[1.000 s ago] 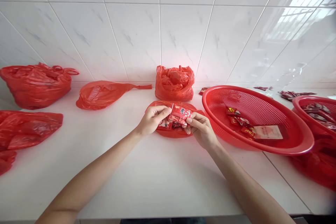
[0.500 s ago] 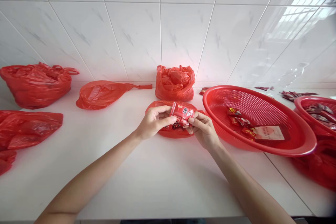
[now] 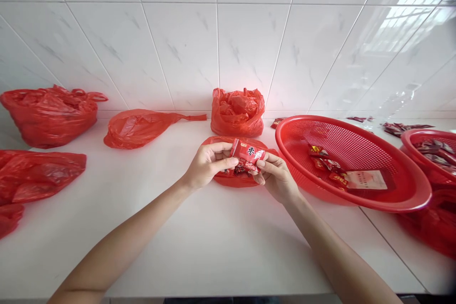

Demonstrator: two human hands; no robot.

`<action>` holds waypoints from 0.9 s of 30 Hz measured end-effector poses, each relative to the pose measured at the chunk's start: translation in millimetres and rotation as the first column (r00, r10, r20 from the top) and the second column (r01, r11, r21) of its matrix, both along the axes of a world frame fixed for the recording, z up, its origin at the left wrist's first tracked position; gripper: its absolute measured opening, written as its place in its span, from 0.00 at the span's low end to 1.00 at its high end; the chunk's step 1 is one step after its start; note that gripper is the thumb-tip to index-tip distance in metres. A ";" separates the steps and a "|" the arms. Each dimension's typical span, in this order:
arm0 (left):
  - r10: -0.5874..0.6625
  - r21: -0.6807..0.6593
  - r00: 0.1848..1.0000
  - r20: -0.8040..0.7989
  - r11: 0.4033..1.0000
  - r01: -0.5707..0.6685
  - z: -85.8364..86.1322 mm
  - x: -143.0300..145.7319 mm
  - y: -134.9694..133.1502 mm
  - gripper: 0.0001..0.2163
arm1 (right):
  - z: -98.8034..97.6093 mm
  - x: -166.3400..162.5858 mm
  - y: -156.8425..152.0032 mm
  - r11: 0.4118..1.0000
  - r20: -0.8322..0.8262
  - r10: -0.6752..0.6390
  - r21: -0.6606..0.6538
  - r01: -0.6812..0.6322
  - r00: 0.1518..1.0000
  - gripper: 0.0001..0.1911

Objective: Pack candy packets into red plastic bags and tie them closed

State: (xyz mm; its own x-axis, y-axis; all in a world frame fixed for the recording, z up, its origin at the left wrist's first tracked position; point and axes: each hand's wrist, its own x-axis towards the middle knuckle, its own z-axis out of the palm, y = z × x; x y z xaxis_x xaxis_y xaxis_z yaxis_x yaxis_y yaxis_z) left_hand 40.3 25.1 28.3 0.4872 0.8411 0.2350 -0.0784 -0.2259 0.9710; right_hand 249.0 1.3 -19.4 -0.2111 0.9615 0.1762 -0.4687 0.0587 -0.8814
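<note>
Both my hands hold a small red snack packet [image 3: 248,151] with a dark printed character on its front. My left hand [image 3: 205,165] pinches its left end between thumb and fingers. At the lower right corner, my right hand [image 3: 280,176] grips it the same way. Directly below lies a red plastic bag [image 3: 233,181] on the counter, with more small wrapped pieces showing between my hands. How many pieces are there is hidden by the packet and fingers.
To the right stands a large red mesh basket [image 3: 402,194] with several packets and a pale card [image 3: 366,180]. A smaller red basket [image 3: 409,138] of packets is beyond it. Filled red bags [image 3: 237,121] stand by the tiled wall; a flatter bag [image 3: 133,129] and others lie left.
The packet has tilted slightly, its right end a little lower, and shifted marginally right. Both hands keep their hold on it.
</note>
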 end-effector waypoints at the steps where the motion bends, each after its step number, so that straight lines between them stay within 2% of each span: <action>1: 0.004 -0.002 1.000 0.001 1.000 -0.004 -0.2 0.0 0.1 0.14 | -0.3 -0.1 0.1 1.000 -0.001 0.004 -0.002 -0.004 1.000 0.12; 15: 0.054 0.017 0.999 -0.008 0.998 -0.054 -2.7 1.3 2.1 0.10 | -1.3 -1.9 0.6 1.000 -0.012 0.021 0.003 -0.021 1.000 0.09; 19: 0.109 0.159 0.994 -0.001 0.981 -0.107 -13.2 -0.4 11.9 0.08 | -2.1 -1.6 2.5 1.000 -0.025 0.001 -0.016 -0.001 1.000 0.17; 22: 0.167 0.341 0.976 -0.140 0.934 -0.111 -19.7 -6.2 20.2 0.09 | -6.2 -0.3 5.0 0.984 0.089 -0.180 0.038 0.177 0.980 0.12; 24: 0.250 0.431 0.913 -0.322 0.897 -0.094 -21.0 -12.3 24.3 0.12 | -11.3 0.3 7.8 0.953 0.212 -0.301 0.112 0.283 0.930 0.13; 27: 0.394 0.511 0.695 -0.601 0.858 -0.044 -19.2 -22.5 27.2 0.15 | -21.6 0.7 12.8 0.933 0.418 -0.356 0.216 0.290 0.836 0.13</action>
